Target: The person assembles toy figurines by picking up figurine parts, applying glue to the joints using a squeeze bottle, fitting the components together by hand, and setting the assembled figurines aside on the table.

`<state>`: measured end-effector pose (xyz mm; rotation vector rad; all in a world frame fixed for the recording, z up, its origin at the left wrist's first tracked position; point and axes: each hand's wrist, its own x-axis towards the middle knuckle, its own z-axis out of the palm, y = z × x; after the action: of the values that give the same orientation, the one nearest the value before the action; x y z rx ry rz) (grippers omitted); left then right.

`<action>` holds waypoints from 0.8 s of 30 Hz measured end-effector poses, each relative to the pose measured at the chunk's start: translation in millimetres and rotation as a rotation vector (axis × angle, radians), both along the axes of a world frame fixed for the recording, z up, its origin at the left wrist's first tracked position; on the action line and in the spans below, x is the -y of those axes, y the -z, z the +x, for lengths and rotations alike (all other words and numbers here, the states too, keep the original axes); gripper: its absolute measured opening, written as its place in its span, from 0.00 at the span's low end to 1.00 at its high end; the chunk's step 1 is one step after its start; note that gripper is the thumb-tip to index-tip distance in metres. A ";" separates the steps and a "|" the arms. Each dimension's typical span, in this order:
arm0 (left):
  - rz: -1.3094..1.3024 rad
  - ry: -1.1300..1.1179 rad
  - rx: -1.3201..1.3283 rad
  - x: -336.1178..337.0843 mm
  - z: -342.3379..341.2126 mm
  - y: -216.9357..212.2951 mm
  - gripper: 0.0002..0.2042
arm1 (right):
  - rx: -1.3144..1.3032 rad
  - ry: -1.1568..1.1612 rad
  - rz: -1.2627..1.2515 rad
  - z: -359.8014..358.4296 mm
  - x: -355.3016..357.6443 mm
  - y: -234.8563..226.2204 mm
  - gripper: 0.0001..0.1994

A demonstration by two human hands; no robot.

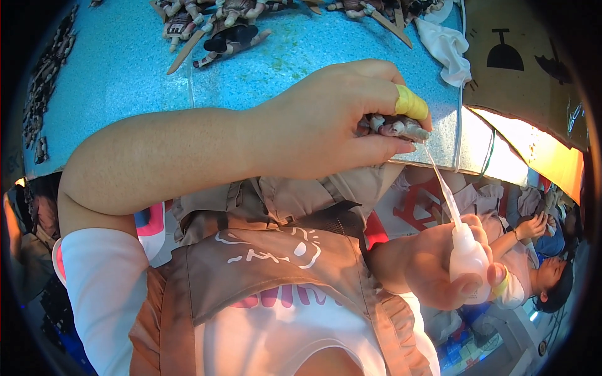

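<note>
My left hand [338,119] reaches across from the left, its fingers closed around a small painted figurine [395,128]. Yellow tape is wrapped round one of its fingers. Lower right, my right hand [433,266] grips a small white squeeze bottle [469,263] with a long, thin clear nozzle [443,188]. The nozzle's tip points up at the figurine's end, by my left fingertips; whether it touches cannot be made out. Much of the figurine is hidden by my left hand.
Several similar figurines [235,41] and flat wooden sticks [186,52] lie on the blue tabletop [119,81]. A long row of figurines [47,81] lines its left side. A white cloth [444,50] and a cardboard box [523,75] are at right. Another person [533,276] works beyond my right hand.
</note>
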<state>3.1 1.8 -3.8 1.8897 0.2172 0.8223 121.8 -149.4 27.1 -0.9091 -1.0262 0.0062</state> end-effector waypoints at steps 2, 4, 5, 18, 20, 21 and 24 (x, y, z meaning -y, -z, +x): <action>-0.008 0.007 0.000 0.5 0.0 -1.2 0.11 | -0.006 0.003 -0.002 1.5 0.8 0.1 0.11; -0.002 0.001 -0.002 -0.1 -0.1 -1.5 0.11 | -0.011 0.010 -0.006 3.3 3.4 1.9 0.11; -0.004 0.010 -0.001 -0.6 0.4 -0.7 0.11 | -0.041 -0.015 -0.009 4.5 5.8 4.9 0.10; 0.015 0.051 -0.144 -3.0 -6.1 -10.0 0.12 | 0.046 -0.032 -0.144 6.0 6.0 -2.8 0.08; 0.003 0.064 -0.155 -3.7 -3.7 -10.8 0.12 | 0.049 -0.014 -0.157 6.6 6.7 -3.3 0.08; 0.001 0.069 -0.160 -3.9 -2.7 -10.9 0.12 | 0.053 -0.003 -0.168 7.1 7.1 -3.5 0.08; 0.011 0.060 -0.164 -4.3 -4.4 -11.7 0.13 | 0.060 0.005 -0.195 7.9 6.9 -2.5 0.08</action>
<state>-1.3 6.0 7.9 1.9661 0.2566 0.6296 129.7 -156.4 29.6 -1.0948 -1.0924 0.0757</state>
